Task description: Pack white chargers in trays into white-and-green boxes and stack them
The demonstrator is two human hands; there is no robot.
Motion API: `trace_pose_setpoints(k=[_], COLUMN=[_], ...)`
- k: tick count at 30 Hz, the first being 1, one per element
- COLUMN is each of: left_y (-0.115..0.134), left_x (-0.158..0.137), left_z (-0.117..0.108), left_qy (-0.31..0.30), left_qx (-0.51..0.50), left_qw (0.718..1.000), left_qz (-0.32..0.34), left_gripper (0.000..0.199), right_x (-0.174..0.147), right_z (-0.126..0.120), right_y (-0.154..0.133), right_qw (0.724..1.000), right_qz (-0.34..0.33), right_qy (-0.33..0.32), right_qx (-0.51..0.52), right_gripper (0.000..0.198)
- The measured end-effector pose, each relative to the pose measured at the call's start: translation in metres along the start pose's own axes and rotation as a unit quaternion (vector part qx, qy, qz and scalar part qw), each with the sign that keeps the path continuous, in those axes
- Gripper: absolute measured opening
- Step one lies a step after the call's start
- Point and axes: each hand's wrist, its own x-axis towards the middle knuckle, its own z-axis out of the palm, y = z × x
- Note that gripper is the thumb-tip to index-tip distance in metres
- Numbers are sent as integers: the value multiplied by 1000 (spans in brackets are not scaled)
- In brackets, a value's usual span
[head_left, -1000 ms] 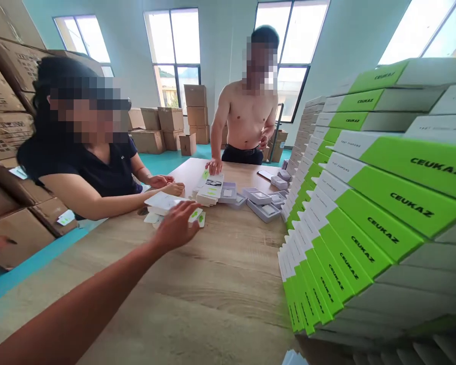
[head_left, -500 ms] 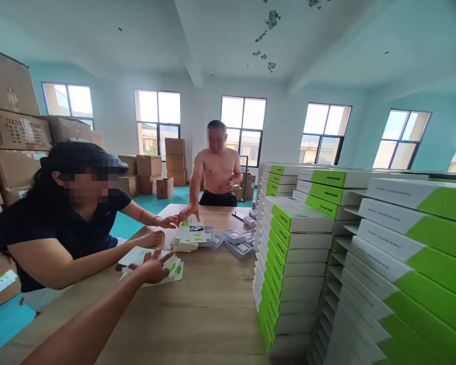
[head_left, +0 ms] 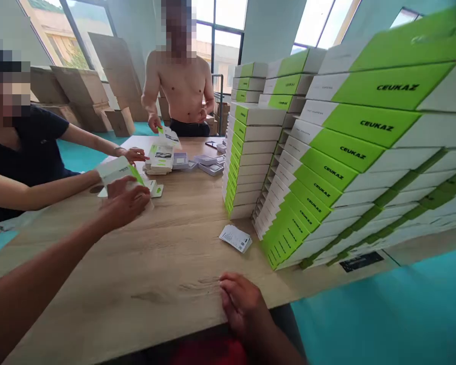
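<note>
My left hand (head_left: pixel 131 200) reaches across the table on the left, its fingers closed on a flat white-and-green carton (head_left: pixel 116 170) that tilts up from the table. Part of the carton is hidden behind my hand. More flattened cartons (head_left: pixel 157 190) lie just past my fingers. Near the table's front edge my right hand (head_left: pixel 243 299) rests with curled fingers, and nothing shows in it. A small stack of printed white cards (head_left: pixel 235 238) lies beyond the right hand.
Tall stacks of white-and-green boxes (head_left: pixel 323 192) stand on the right. A co-worker's arm (head_left: pixel 41 192) reaches in from the left. Across the table another person's hand (head_left: pixel 154 121) holds a carton over a carton pile (head_left: pixel 159 165). Grey trays (head_left: pixel 209 165) lie beside it.
My view has turned down and right, bringing my right hand and the printed cards into sight. My left hand has closed on a flat carton and raised its edge. The person opposite has lifted a carton.
</note>
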Motion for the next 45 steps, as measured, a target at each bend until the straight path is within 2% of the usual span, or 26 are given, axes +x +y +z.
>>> trace_pose_setpoints(k=[1,2,3,5,7,8,10,12,14,16,20,22,24,27,30,32,34,35,37,39,40,42,45], left_y=[7,14,21,33,42,44,48,52,57,62,65,63,60,61,67,69,66,63,57,52,51,50,53], left_x=[-29,-60,-89,-139,-166,-170,-166,-151,-134,-122,-115,-116,-117,-117,-116,-117,-120,-122,-125,-127,-127,-129,-133], left_z=[7,14,20,29,33,34,34,35,36,34,16,7,4,8,13,15,15,16,18,22,24,31,41], left_qy=[-13,-42,-93,-169,-208,-213,-205,-192,-194,-194,-150,-153,-169,-174,-167,-166,-158,-150,-132,-111,-98,-66,-27], left_qx=[14,31,38,59,82,95,124,152,165,155,58,-19,-89,-148,-160,-171,-192,-202,-223,-241,-250,-272,-323], left_qw=[1000,997,989,971,959,956,959,967,967,966,987,988,982,973,972,971,968,967,966,964,963,959,944], left_qz=[14,62,112,156,174,175,151,72,-21,-67,-23,-14,-8,30,38,26,23,23,14,-8,-21,-42,-68], left_gripper=[39,38,50,86,107,110,106,97,105,115,105,106,114,117,113,111,112,114,118,119,118,116,113], right_x=[8,18,28,48,61,65,69,71,73,77,84,88,96,115,135,144,147,146,139,130,125,118,117], right_z=[-5,-10,-14,-19,-19,-19,-18,-19,-22,-27,-42,-50,-58,-63,-52,-38,-25,-18,-7,5,11,24,41], right_y=[6,13,21,36,49,54,63,68,70,66,37,13,-12,-46,-67,-73,-76,-77,-79,-81,-82,-83,-83], right_qw=[999,997,990,969,954,952,952,953,954,959,970,971,956,914,908,889,872,879,928,977,987,982,952], right_qz=[12,30,60,128,168,175,184,196,210,221,227,230,241,252,254,269,272,257,174,26,-55,-184,-299], right_qy=[-11,-28,-57,-122,-161,-167,-171,-171,-162,-139,-67,-66,-90,-143,-194,-226,-216,-191,-130,-88,-71,-22,28], right_qx=[-32,-71,-113,-172,-190,-187,-175,-158,-137,-113,-55,16,141,285,269,293,344,353,304,192,134,28,-60], right_gripper=[24,26,29,34,34,32,23,17,12,13,31,40,40,30,24,25,31,34,33,23,16,11,18])
